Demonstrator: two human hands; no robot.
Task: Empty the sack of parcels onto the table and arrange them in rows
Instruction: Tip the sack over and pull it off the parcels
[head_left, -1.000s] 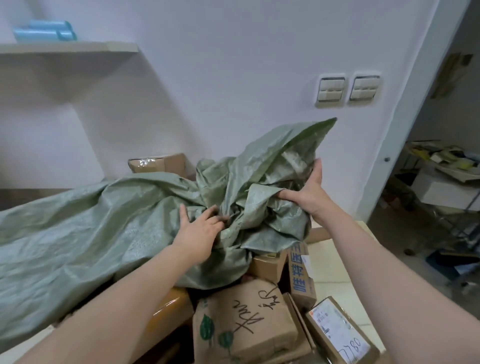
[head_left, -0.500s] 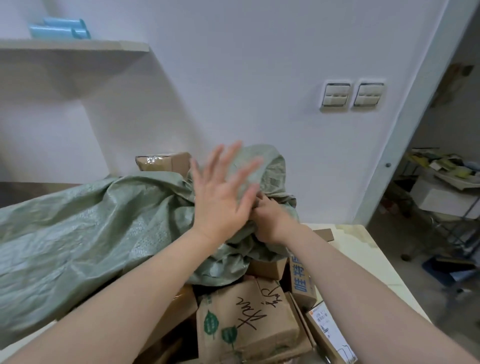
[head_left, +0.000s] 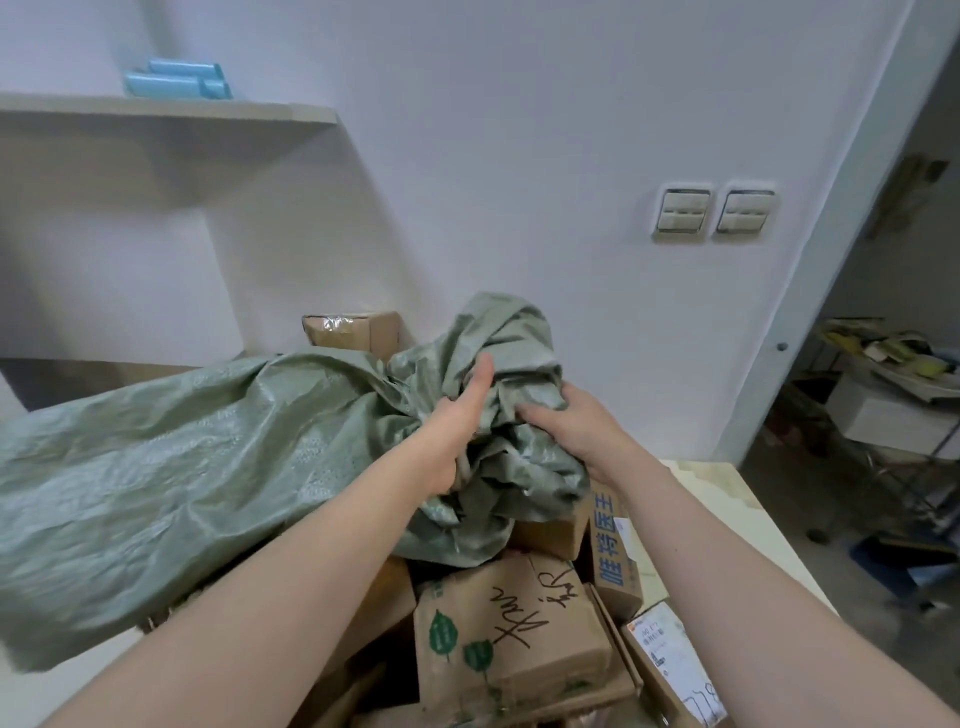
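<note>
Head view looks down on a green woven plastic sack (head_left: 182, 467), its coarse, faintly glossy weave crinkled into long folds. It lies slumped across the left of a heap of parcels. Its right end is gathered into a tight, crumpled bunch raised above them. The left hand (head_left: 457, 421) grips that bunch from the near side, fingers buried in the folds and thumb stretched straight up along the cloth. The right hand (head_left: 576, 423) clutches the same bunch from the right, fingers curled into the fabric.

Just beneath, touching the sack's hem, sits a brown cardboard box (head_left: 498, 639) with green leaf prints, black scrawled handwriting and dented corners. Beside it stands a narrow carton (head_left: 610, 551) with blue printed characters. At the lower right lies a flat box with a white label (head_left: 670, 665). A tape-sealed carton (head_left: 353, 330) shows behind the sack against the white wall (head_left: 519, 156).

The pale, smooth table (head_left: 732, 483) shows to the right of the heap. A flat shelf (head_left: 156, 111) carries light-blue rolls (head_left: 176, 83), and two beige wall switches (head_left: 680, 210) are mounted further right.
</note>
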